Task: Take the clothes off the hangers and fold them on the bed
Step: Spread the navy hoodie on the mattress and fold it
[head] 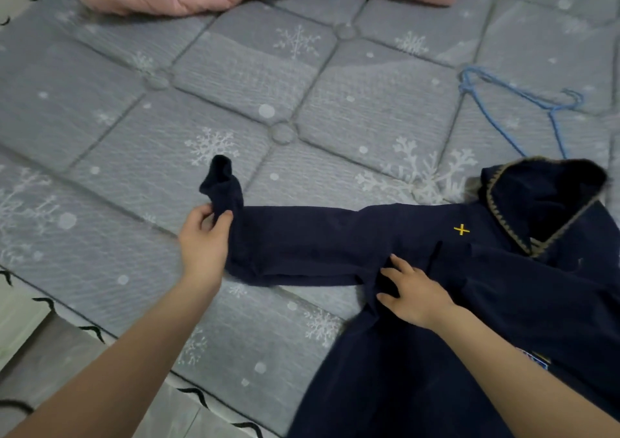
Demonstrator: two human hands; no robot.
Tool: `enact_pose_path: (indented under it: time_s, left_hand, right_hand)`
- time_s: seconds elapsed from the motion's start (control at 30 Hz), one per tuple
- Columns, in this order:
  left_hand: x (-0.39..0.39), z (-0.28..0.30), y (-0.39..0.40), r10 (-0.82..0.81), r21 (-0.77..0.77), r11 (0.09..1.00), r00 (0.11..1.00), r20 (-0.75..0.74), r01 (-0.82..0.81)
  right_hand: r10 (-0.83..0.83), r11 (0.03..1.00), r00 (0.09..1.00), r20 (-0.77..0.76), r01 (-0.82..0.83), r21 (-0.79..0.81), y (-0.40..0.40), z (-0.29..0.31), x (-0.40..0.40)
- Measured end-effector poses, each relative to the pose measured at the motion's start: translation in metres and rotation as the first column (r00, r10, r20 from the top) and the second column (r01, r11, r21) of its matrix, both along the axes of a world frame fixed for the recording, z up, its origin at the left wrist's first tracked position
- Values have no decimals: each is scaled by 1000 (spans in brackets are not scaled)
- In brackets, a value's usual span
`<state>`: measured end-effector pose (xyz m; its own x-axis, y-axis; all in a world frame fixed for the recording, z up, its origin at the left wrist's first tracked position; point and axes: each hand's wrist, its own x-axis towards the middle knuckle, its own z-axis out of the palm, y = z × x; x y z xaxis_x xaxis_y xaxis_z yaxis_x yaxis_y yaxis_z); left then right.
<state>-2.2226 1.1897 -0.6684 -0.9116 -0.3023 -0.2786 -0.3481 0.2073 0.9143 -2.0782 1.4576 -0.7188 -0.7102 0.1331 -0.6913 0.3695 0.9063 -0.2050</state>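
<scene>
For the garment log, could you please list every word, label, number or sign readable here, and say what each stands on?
"+": a small yellow cross stitched on the chest of the dark navy hoodie, near the hood.
Patch with blue and white marks on the hoodie's front, beside the right forearm: too blurred and partly hidden to read.
Grey mattress cover: snowflake pattern only, no words.
Blue hanger: no text visible.

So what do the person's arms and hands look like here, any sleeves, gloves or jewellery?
Both forearms are bare as far as the frame shows: no sleeves in view. The left hand and right hand wear no gloves, and no rings, watch or bracelets are visible. Fingernails look short and unpainted.
</scene>
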Motion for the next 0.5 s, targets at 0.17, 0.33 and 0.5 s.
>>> enact_pose_path:
  time_s: [0.17,0.33,0.5]
  left_hand:
    - [30,32,93,-310,71,946,947,-85,316]
    - [80,42,175,-515,105,847,854,-76,520]
    - [137,46,246,-686,72,717,721,-97,693]
  right_hand:
    - [-549,807,795,-260,422,-414,18,23,18]
    - [-929,150,356,99,608,-780,69,67,25]
    - [-884,-198,236,404,595,-779,133,102,56]
